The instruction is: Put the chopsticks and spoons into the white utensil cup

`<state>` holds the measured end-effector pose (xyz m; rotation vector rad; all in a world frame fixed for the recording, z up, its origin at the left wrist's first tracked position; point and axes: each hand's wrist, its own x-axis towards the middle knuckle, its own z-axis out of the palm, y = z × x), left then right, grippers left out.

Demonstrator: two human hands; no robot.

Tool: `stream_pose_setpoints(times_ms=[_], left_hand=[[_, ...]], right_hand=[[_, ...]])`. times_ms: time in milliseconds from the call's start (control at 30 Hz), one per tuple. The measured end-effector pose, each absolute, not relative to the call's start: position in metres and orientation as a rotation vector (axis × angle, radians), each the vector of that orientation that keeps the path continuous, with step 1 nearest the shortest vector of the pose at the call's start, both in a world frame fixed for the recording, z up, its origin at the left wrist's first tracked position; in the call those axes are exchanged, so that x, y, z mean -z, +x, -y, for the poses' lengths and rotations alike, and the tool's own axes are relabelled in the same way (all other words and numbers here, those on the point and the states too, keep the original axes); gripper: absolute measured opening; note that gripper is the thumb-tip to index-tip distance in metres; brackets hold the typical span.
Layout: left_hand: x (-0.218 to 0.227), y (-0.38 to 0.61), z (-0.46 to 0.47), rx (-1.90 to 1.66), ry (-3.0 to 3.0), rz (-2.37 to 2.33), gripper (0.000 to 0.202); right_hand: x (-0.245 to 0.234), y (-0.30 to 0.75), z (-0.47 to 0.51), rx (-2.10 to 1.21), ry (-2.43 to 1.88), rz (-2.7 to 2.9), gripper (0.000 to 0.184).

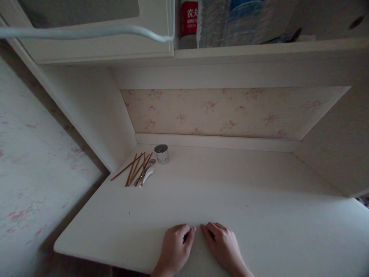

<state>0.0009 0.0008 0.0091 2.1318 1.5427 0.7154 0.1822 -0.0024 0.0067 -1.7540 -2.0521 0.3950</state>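
A white desk [282,215] is set beneath a white cabinet, and at its back a panel of flowered wallpaper [196,111] is seen, with pink blossoms printed on it. By a similar flower pattern the wall [25,169] on the left is also covered.

On the upper shelf [259,50] a container with a red label [189,19] is placed. On this label the Chinese characters "农夫" can be read in white, and the letters "NONGF" are printed below them; the line under these is too small to be read. To the right of it stands a package [213,27] wrapped in clear plastic, on which a blue patch is shown. In front of the cabinet door a pale cable [86,33] is stretched.

On the left rear part of the desk, brown chopsticks [131,170] are laid loosely, some crossed over others. Beside them a metal spoon [152,162] and a white spoon [149,172] are found. Just beyond, a grey cup [162,155] is stood upright; the small dark marks on its side cannot be made out.

The left hand [175,245] and the right hand [221,242] are rested on the desk near its front edge, thumbs almost meeting. On both, the fingers are folded narrowly towards the palm.
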Motion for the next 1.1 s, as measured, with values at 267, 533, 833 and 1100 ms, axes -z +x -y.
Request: stream_pose_setpoints(times_ms=[267, 533, 833, 1100], left_hand=[[-0.0105, 0.0007, -0.0002, -0.712, 2.127, -1.536, 0.044], [-0.0098, 0.0010, -0.0004, -0.723, 2.140, -1.545, 0.043], [-0.0097, 0.0008, -0.0004, -0.719, 2.120, -1.542, 0.043], [-0.0065, 0.0002, -0.0008, -0.728, 2.143, -1.535, 0.043]], right_hand=[[-0.0063, 0.1826, 0.0025, -0.382, -1.749, 2.056, 0.040], [-0.0045, 0.1835, 0.0027, -0.351, -1.732, 2.057, 0.040], [-0.0043, 0.1830, 0.0022, -0.367, -1.755, 2.053, 0.040], [-0.0033, 0.1838, 0.0022, -0.405, -1.759, 2.034, 0.043]])
